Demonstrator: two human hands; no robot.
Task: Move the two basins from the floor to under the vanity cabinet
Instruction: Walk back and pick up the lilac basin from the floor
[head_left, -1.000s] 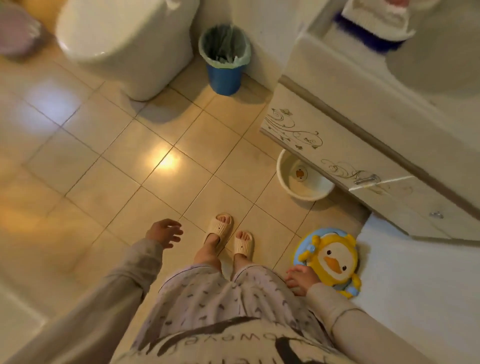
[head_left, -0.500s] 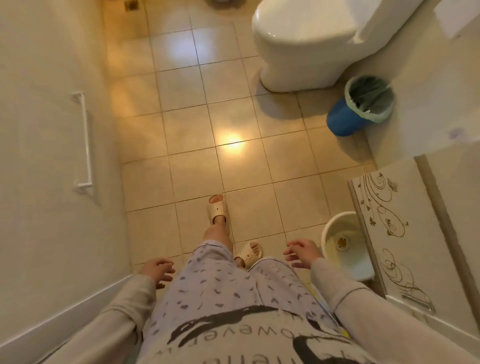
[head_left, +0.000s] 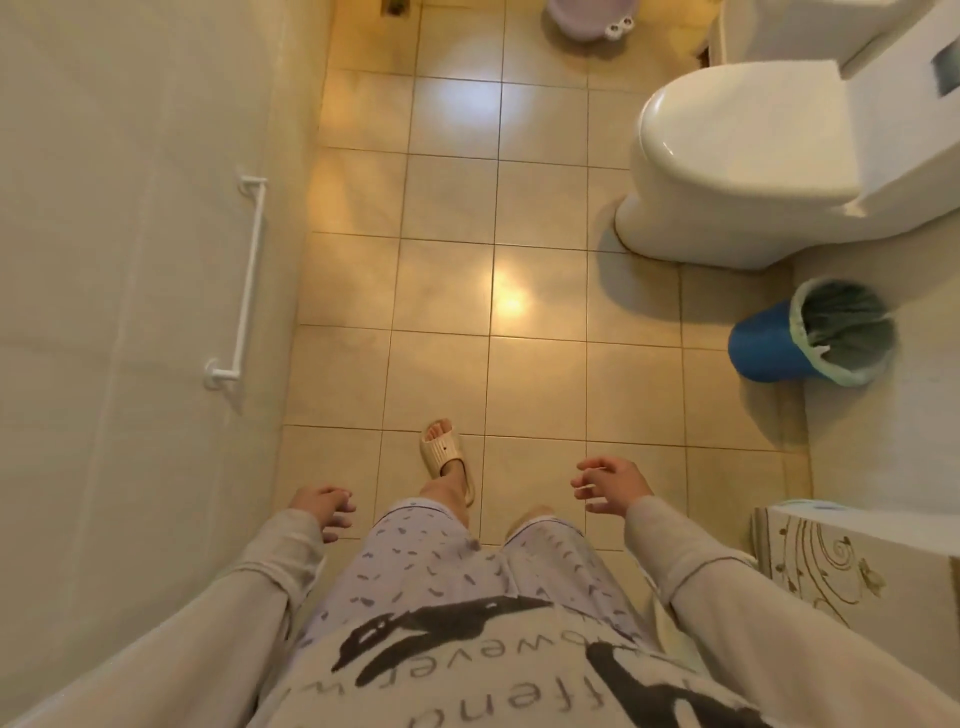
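A pale purple basin (head_left: 589, 21) with cartoon eyes on its rim sits on the tiled floor at the far end, cut off by the top edge. A corner of the vanity cabinet (head_left: 826, 566), cream with brown swirl decoration, shows at the lower right. My left hand (head_left: 324, 509) hangs beside my left leg, empty, fingers loosely curled. My right hand (head_left: 610, 488) is held out in front of the cabinet corner, empty, with its fingers spread. The white basin is out of view.
A white toilet (head_left: 737, 161) stands at the upper right. A blue waste bin (head_left: 810, 338) with a green liner leans against the right wall. On the left is a white wall with a grab rail (head_left: 247, 280). Beige tiles run down the middle, my sandalled foot (head_left: 447, 457) on them.
My view has swung left, away from the vanity toward the far end of the room. The white basin and duck stool have left the frame; the purple basin has appeared.
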